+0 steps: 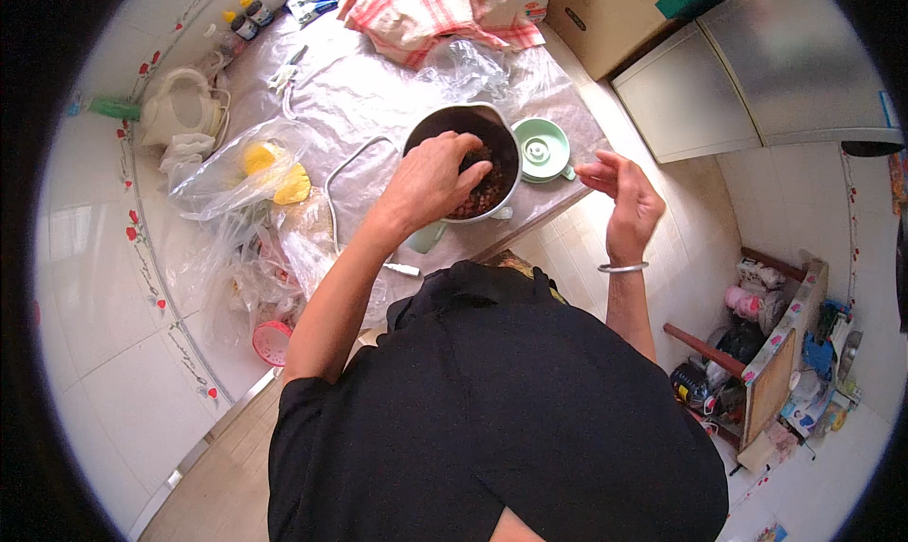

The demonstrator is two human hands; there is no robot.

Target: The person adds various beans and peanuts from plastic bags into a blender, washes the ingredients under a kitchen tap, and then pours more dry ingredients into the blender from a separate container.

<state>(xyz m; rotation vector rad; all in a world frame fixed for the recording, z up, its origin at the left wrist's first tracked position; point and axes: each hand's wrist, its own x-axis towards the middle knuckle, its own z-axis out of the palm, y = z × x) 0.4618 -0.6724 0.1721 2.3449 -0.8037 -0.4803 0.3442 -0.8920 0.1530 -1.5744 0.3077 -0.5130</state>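
Observation:
A deep pot [512, 180] with a dark inside and a pale rim stands near the table's edge. Small reddish-brown pieces, like beans or peanuts, lie in its bottom. My left hand [448, 166] reaches over the rim into it, thumb and forefinger apart; the other fingertips are hidden, so any grasp there is unclear. Right of the pot sits a light green round lid [543, 148], its underside up. Beyond the table edge my right hand [624, 198] is raised beside the lid, fingers loosely bent, with nothing visible in it.
A clear plastic sheet covers the table [340, 81]. A white power cord [330, 187] curves left of the pot. Plastic bags [213, 187] with yellow items crowd the left side. Behind lie a crumpled bag [464, 67] and a red-checked cloth [433, 10]. A cluttered shelf [752, 357] stands lower right.

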